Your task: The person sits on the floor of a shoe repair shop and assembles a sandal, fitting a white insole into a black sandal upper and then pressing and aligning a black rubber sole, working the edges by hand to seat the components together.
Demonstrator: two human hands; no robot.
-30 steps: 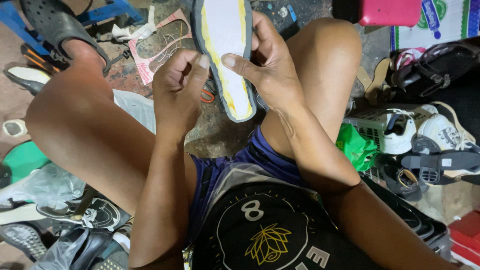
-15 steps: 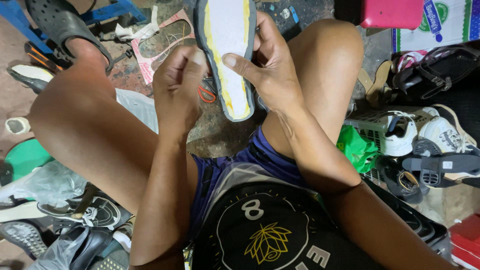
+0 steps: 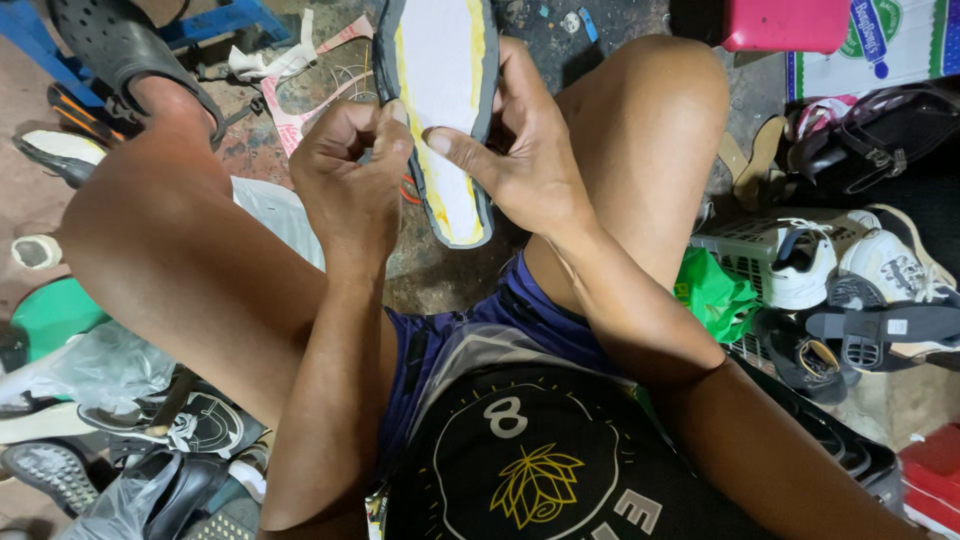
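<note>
The fingers of the left hand (image 3: 350, 185) are curled tight together, their tips pinching the left edge of a long dark-rimmed shoe sole with a white face and a smear of yellow glue around its border (image 3: 445, 110). The right hand (image 3: 525, 165) wraps the sole's other edge, fingers folded behind the rim and the thumb (image 3: 462, 148) laid flat across the white face, pressing on it. So two hands grip one sole, held upright over the dark ground between the person's bare knees (its upper end runs out of the frame). Beside the right knee sits a pale plastic basket (image 3: 735, 255) with two white sneakers (image 3: 800, 265) at it, and one dark strapped sandal (image 3: 880, 330) lies just below them; a crumpled green plastic bag (image 3: 710, 295) touches the basket's near side. At the far left a grey perforated clog (image 3: 120, 45) covers the person's foot, and a flat pink-edged cut-out piece (image 3: 300, 120) lies on the ground behind the left hand. Compared with a second ago, the grip is unchanged and the sole has hardly moved, both hands sitting in the same place on its edges.
</note>
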